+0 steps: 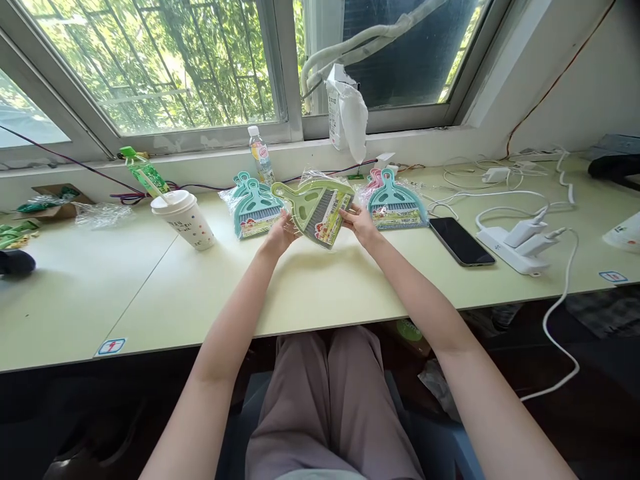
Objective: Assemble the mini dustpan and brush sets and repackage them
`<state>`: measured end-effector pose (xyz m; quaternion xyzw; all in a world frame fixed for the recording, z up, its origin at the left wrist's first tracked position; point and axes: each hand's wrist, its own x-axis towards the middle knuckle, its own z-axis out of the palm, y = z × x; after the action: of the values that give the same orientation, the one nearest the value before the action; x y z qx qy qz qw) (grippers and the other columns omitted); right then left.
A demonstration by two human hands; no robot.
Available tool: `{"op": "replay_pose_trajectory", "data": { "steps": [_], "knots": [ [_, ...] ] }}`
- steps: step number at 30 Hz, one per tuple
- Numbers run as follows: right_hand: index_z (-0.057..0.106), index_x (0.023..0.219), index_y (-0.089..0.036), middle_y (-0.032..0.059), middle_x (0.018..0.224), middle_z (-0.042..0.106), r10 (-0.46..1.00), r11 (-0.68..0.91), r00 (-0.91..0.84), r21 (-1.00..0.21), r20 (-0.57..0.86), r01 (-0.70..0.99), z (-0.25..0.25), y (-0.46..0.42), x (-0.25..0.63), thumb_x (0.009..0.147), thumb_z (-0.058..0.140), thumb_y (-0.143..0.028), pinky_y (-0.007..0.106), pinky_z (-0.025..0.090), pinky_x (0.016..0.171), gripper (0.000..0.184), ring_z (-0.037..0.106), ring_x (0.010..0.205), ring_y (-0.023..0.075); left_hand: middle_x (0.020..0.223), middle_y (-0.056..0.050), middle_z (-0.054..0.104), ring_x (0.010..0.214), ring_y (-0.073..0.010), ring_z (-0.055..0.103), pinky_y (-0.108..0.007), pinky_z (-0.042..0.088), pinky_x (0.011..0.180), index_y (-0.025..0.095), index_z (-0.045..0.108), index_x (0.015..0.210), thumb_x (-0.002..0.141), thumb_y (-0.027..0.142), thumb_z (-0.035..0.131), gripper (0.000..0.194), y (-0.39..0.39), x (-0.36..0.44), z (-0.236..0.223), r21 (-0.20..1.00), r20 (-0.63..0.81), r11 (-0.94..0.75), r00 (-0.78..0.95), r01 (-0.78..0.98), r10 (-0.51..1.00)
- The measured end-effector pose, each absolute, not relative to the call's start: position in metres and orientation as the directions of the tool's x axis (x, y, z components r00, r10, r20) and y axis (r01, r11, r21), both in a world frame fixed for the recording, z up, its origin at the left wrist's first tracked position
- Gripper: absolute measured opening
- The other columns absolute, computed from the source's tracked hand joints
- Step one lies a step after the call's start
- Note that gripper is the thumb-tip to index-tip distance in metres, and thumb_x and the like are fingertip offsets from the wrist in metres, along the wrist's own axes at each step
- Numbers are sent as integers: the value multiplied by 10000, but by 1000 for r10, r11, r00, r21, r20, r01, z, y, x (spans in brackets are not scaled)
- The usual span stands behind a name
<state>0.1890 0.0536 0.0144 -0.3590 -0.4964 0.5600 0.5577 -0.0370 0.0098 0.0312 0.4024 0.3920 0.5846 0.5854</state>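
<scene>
A green mini dustpan and brush set [313, 208] in clear wrap is held up above the desk, tilted, its handle toward the upper left. My left hand [283, 233] grips its lower left edge, and my right hand [359, 223] pinches its right side by the printed label. Just behind my left hand lie teal dustpan sets [256, 208], overlapping one another. Beyond my right hand another teal dustpan set [396, 203] lies with a pink one [374, 179] partly hidden behind it.
A lidded paper cup [184, 219], a green bottle [145, 172] and a clear bottle [261, 157] stand on the left and at the back. To the right are a phone [461, 241], a white power strip [515, 248] and loose cables. A torn white package [345, 110] sits on the sill.
</scene>
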Motion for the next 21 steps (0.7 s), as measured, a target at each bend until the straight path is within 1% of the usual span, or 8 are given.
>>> {"op": "replay_pose_trajectory", "data": {
  "steps": [3,5,9,12,14,16,18,21],
  "knots": [
    [657,975,-229,66,962,762,979,111,-134,-955,152,-274,14,56,189,595,912,-437,457,622,905,503,719,1014,269,894,-62,755,991,-217,711,-353,573,890,212,676,947,941,561,511,386,10,-34,33,896,-23,-14,-77,-444,997],
    [664,956,-227,63,953,763,984,99,-117,-952,138,-288,14,58,191,578,924,-417,453,627,896,497,725,987,265,928,-68,754,1016,-215,703,-343,569,889,209,673,989,942,566,501,399,11,-33,32,896,-7,-41,-106,-443,994],
    [681,933,-222,47,923,769,989,92,-84,-955,120,-281,18,60,204,535,946,-386,449,626,876,505,731,908,241,1032,-87,740,1050,-209,688,-329,552,886,207,668,1040,889,582,566,417,13,-37,30,929,57,-103,-139,-356,989],
    [705,950,-211,53,912,775,979,107,-146,-970,141,-219,25,58,214,518,951,-378,446,625,849,524,731,875,238,1115,-79,728,1055,-192,676,-298,535,857,218,679,1064,859,539,608,388,15,-45,30,946,105,-182,-278,-268,955],
    [721,980,-200,65,893,777,967,108,-213,-982,140,-157,29,55,216,520,949,-362,444,625,823,538,733,862,248,1125,-67,734,1030,-187,675,-285,525,845,228,695,1071,816,517,663,388,15,-50,32,954,157,-234,-353,-188,922],
    [731,998,-191,73,864,777,957,95,-265,-991,117,-94,31,52,216,526,946,-337,442,625,801,539,734,853,257,1072,-67,753,993,-193,677,-285,520,852,223,728,1016,741,486,753,381,14,-53,35,955,243,-287,-346,-81,906],
    [734,1001,-186,75,850,777,954,80,-284,-995,91,-53,31,51,214,534,941,-315,437,625,790,527,735,849,259,954,-80,768,922,-205,686,-297,524,839,202,760,916,669,463,822,365,12,-54,36,953,297,-303,-265,21,917],
    [732,1014,-182,74,864,777,960,68,-270,-997,75,-35,31,50,214,554,929,-290,423,623,797,512,735,847,250,810,-92,761,797,-208,690,-318,534,790,166,779,811,612,479,857,379,10,-51,35,958,283,-270,-155,101,946]
  ]
}}
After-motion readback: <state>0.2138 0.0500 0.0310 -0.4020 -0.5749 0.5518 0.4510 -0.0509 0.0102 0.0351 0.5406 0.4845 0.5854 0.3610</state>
